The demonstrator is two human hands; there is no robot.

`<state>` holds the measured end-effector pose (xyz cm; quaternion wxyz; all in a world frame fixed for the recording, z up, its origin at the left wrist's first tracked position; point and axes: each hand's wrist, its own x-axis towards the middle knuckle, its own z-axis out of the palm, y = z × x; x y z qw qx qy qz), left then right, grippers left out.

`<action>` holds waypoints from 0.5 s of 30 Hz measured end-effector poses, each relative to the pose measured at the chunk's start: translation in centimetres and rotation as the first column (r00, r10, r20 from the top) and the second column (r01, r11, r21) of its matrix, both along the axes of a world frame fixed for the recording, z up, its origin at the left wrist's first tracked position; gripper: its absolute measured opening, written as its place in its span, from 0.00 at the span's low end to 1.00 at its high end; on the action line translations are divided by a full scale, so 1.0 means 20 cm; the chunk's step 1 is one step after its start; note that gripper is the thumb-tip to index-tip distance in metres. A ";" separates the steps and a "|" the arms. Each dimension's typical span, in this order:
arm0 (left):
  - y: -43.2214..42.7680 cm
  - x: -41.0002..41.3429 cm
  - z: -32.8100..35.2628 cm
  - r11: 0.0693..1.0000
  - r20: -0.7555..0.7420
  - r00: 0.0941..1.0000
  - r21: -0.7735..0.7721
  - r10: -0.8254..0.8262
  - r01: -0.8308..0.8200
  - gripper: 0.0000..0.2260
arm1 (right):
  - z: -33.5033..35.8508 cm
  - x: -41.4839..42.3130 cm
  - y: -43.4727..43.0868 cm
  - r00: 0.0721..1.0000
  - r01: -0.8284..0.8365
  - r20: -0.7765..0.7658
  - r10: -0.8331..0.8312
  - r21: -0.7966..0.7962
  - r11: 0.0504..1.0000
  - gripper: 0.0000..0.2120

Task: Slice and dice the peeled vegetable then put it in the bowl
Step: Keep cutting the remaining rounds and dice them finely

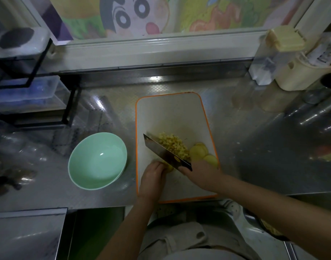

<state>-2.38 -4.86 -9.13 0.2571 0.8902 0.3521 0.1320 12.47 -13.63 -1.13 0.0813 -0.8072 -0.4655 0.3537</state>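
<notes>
1. The left hand [152,177] rests at the near end of the cutting board [170,109]. Its fingers [158,165] are bunched together and curled down onto a small pale yellow vegetable piece [169,167], holding it still. The fingertips sit right beside the blade, so a slip or a cut taken too close could nick them.
2. The right hand [200,171] has its fingers [185,170] wrapped round the handle of the knife [164,151], a broad cleaver slanting across the board. The handle is mostly hidden, so I cannot tell how firm the grip is. A wet handle could twist.
3. The held piece is small and largely covered, and it might roll or shoot out under pressure.
4. Just beyond the blade lies the diced pile [172,142]. Round slices [199,151] overlap near the board's right edge, where a sweep of the knife could push them onto the counter [254,147].
5. The green bowl [97,160] stands on the counter just left of the board, with nothing in it that I can see. Dice carried across that gap could spill.
</notes>
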 end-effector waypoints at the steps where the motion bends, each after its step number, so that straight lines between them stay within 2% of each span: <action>1: 0.00 0.00 0.00 1.000 -0.003 1.000 0.000 -0.012 0.012 0.06 | 0.00 0.00 0.01 0.999 -0.029 0.014 0.029 -0.016 0.999 0.16; 4: 0.02 0.00 -0.01 0.999 -0.013 0.999 0.016 -0.044 0.044 0.07 | 0.01 0.01 0.02 0.994 -0.104 0.030 0.106 -0.058 0.993 0.16; 8: 0.03 0.00 -0.01 0.997 -0.018 0.998 0.026 -0.068 0.068 0.07 | -0.03 0.00 0.02 0.996 -0.066 0.054 0.069 -0.054 0.996 0.21; 15: 0.03 -0.01 -0.04 0.997 -0.017 0.997 0.039 -0.073 0.074 0.06 | -0.12 -0.04 0.02 1.000 0.024 -0.011 -0.024 -0.012 1.000 0.20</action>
